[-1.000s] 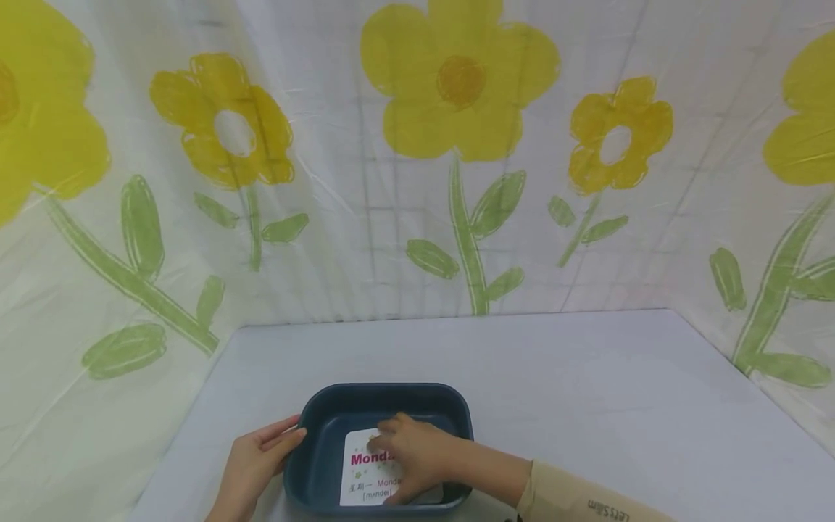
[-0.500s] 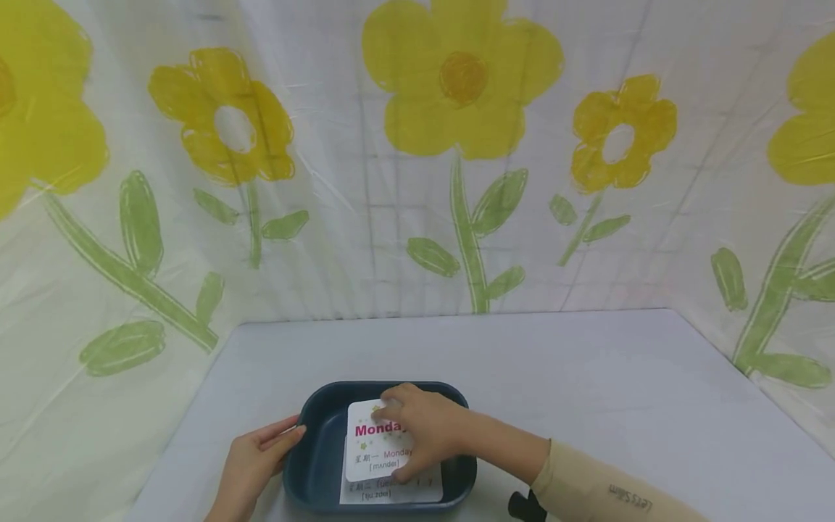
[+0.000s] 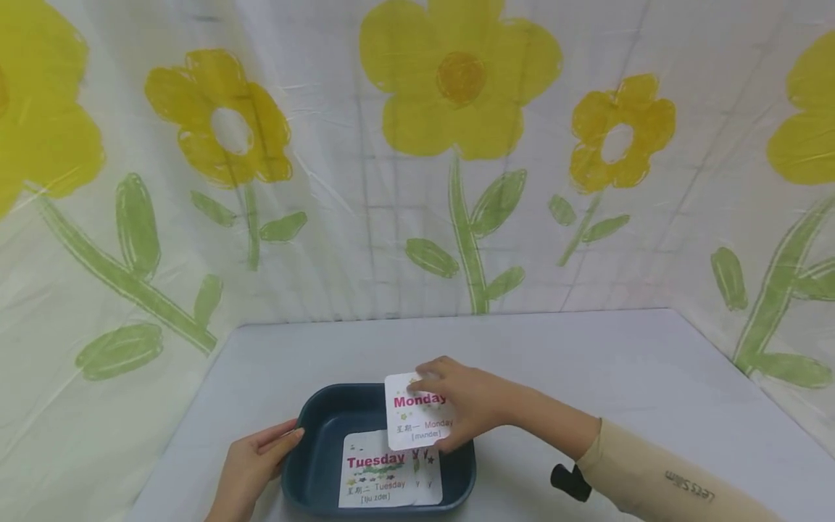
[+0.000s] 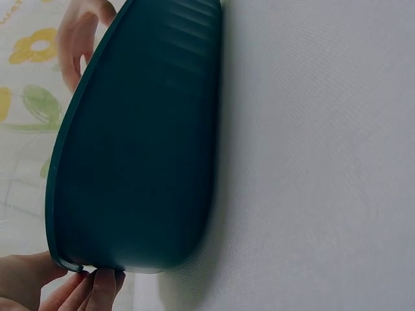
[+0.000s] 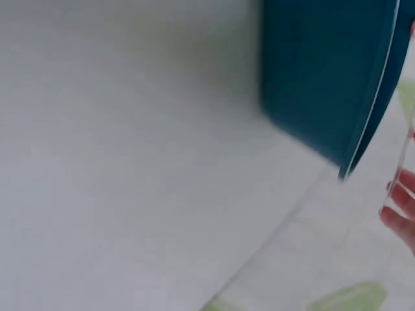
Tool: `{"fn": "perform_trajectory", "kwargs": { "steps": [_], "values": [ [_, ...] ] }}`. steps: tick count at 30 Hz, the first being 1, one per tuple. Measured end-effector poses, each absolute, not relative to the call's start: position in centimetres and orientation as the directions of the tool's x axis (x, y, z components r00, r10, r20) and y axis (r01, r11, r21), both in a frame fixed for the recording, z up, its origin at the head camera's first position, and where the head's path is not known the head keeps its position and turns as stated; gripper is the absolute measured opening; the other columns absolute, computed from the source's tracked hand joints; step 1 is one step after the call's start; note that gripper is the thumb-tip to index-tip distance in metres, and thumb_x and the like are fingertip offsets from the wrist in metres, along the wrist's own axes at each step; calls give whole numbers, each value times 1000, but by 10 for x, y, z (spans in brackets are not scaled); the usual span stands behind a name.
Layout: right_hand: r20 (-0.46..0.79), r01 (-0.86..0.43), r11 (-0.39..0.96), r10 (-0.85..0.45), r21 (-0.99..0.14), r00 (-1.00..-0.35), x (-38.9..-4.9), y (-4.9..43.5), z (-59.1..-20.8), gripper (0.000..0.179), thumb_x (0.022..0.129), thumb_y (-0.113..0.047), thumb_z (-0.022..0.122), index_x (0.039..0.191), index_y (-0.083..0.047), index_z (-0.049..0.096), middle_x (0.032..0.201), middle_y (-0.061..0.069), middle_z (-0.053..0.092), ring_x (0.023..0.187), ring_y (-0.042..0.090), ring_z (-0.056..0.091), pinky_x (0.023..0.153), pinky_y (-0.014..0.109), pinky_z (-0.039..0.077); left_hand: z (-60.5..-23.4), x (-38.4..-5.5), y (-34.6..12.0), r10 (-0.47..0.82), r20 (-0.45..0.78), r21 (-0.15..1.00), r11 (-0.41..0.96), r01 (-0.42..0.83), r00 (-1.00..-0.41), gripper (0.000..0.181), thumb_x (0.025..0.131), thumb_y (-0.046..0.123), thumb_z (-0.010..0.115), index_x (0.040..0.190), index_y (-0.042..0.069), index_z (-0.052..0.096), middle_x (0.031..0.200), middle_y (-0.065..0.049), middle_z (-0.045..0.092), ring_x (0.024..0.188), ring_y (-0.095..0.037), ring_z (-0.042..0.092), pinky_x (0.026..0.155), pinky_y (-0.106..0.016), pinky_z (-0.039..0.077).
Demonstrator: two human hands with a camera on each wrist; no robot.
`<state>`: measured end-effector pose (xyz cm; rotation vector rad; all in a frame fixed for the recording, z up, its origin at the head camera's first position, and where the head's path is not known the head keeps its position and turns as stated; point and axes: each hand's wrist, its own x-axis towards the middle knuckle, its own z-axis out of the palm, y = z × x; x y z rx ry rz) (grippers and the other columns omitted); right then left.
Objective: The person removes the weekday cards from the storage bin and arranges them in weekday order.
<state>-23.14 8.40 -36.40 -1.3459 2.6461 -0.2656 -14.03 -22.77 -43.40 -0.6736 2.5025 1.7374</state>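
In the head view my right hand holds a white word card printed "Monday" by its edges. The card hangs over the far right part of a dark blue open-topped plastic box. Inside the box lies a "Tuesday" card, overlapping more cards that peek out on its right. My left hand grips the box's left end, thumb at the rim. The left wrist view shows those fingers under the rim, against the outer wall. In the right wrist view, the right fingertips meet the card's thin edge.
The box stands on a white-covered table, towards its near side. A small black object shows beside the right sleeve. Behind the table hangs a white curtain with yellow flowers.
The right hand has raised the "Monday" card from the box and carried it up and to the right, uncovering the "Tuesday" card. The left hand stays on the box.
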Motion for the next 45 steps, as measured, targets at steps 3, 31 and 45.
{"fn": "perform_trajectory", "kwargs": {
  "steps": [3,31,45],
  "values": [
    [-63,-771,594,-799,-231,-597,-235,103,-358,76,65,-46,78,133,-30,48,143,3,38,127,20,37,95,38,45,-434,-140,-228,-334,-266,885,288,-366,-905,70,78,48,69,122,-4,56,123,-24,56,107,-33,59,77,-40,53],
    [14,-741,632,-758,-228,-652,-288,200,-378,68,65,-34,79,126,-21,53,137,11,42,122,29,41,89,42,47,-434,-140,-227,-324,-260,897,268,-352,-909,67,80,44,68,124,-4,55,119,-21,59,102,-28,63,77,-39,53],
    [-75,-700,655,-743,-286,-665,-334,186,-419,64,66,-31,79,123,-16,55,135,19,42,124,38,37,97,54,37,-434,-141,-226,-333,-279,884,277,-377,-901,69,80,48,67,123,-5,55,118,-23,60,106,-33,60,79,-41,52]
  ]
}}
